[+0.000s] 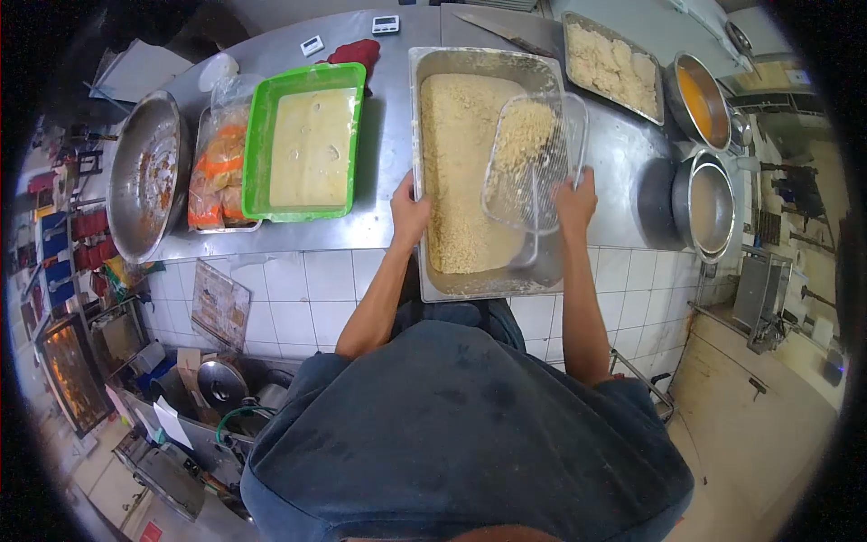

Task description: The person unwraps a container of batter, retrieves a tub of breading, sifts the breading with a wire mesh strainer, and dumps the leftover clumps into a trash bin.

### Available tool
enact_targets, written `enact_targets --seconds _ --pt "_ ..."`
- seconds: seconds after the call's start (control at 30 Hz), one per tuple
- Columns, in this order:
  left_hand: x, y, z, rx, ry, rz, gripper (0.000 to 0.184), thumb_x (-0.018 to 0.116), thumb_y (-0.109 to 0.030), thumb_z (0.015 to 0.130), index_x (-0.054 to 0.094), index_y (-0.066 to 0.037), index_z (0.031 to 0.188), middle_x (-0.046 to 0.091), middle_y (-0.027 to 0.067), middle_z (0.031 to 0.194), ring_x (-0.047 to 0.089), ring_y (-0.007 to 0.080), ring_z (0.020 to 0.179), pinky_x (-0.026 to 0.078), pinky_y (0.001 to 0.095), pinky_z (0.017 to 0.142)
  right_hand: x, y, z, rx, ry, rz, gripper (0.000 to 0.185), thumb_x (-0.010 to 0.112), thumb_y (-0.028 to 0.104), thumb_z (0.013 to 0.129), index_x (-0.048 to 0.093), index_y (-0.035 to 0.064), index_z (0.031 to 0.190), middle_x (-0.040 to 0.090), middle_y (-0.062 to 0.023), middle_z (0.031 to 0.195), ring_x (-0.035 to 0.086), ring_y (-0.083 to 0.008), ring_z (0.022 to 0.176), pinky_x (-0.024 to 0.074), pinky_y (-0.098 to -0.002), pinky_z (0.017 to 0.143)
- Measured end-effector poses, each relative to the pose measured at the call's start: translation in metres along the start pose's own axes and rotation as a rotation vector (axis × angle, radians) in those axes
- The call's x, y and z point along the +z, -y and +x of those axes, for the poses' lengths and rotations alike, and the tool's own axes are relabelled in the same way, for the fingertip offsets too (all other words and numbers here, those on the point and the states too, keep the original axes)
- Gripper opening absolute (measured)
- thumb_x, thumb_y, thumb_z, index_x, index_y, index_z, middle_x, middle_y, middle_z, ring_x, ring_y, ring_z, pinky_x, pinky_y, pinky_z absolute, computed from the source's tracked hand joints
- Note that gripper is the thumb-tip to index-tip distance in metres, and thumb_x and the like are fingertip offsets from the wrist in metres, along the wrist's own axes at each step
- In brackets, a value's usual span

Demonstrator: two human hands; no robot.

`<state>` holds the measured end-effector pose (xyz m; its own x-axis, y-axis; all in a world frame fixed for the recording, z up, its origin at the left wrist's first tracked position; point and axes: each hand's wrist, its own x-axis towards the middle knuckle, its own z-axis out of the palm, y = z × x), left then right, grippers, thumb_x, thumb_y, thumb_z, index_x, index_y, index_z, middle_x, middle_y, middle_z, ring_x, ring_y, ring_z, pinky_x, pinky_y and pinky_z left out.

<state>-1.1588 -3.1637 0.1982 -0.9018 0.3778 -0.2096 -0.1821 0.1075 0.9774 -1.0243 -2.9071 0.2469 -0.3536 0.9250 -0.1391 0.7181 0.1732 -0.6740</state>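
A deep metal pan point(461, 181) of pale yellow crumbs stands in front of me at the table's edge. My left hand point(411, 212) is closed on its left rim. My right hand point(574, 200) grips the near right side of a clear plastic container point(528, 194), held over the right half of the pan. Coarse crumbs point(526, 126) lie at the container's far end. Its lower part is blurred, so whether its bottom has holes I cannot tell. Finer crumbs fill the pan's far part, and coarser clumps gather near its close left corner.
Left of the pan are a green tray point(256, 144) of pale liquid, bagged orange food point(221, 172) and a stained metal bowl point(149, 176). Behind lie a red cloth point(357, 56), a timer point(386, 24) and a knife point(501, 34). A tray of breaded pieces point(614, 68) and metal bowls point(709, 208) stand right.
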Motion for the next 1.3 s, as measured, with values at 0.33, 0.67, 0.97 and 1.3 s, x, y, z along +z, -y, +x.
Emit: enact_targets --seconds 0.33,0.67,0.97,1.3 --pt "0.011 -0.022 -0.023 0.087 -0.034 0.249 0.05 0.058 -0.006 0.08 0.059 -0.005 0.13 0.068 0.025 0.111 0.067 0.0394 0.103 0.051 0.0401 0.09 0.004 0.064 0.044 -0.132 -0.059 -0.498 0.047 0.064 0.008 0.08 0.05 0.0048 0.125 0.068 -0.0273 0.095 0.067 -0.0459 0.094 0.0526 -0.051 0.084" --pt "0.008 -0.034 -0.023 0.059 0.037 0.25 0.05 0.06 -0.007 0.078 0.057 -0.006 0.128 0.068 0.0262 0.104 0.065 0.0459 0.098 0.051 0.046 0.086 0.014 0.007 0.075 -0.007 0.215 0.139 0.034 0.049 -0.002 0.093 0.045 -0.0038 0.126 0.068 -0.0189 0.09 0.071 -0.0239 0.069 0.06 -0.0343 0.055" --pt "0.008 -0.053 -0.017 0.019 0.107 0.305 0.053 0.058 -0.007 0.075 0.056 -0.006 0.128 0.069 0.027 0.102 0.065 0.0461 0.096 0.052 0.0467 0.086 0.032 -0.035 0.092 -0.006 0.34 0.363 0.04 0.047 -0.004 0.094 0.039 -0.0022 0.133 0.064 -0.0212 0.102 0.071 -0.0292 0.078 0.0626 -0.0359 0.06" --pt "0.005 -0.054 -0.012 0.103 0.127 0.372 0.056 0.059 -0.007 0.076 0.053 -0.004 0.131 0.068 0.0268 0.106 0.065 0.0462 0.096 0.052 0.0469 0.087 0.1 -0.027 0.064 0.21 0.61 0.617 0.023 0.048 -0.002 0.097 0.044 -0.0001 0.12 0.062 -0.0201 0.102 0.07 -0.0294 0.08 0.0637 -0.0387 0.065"
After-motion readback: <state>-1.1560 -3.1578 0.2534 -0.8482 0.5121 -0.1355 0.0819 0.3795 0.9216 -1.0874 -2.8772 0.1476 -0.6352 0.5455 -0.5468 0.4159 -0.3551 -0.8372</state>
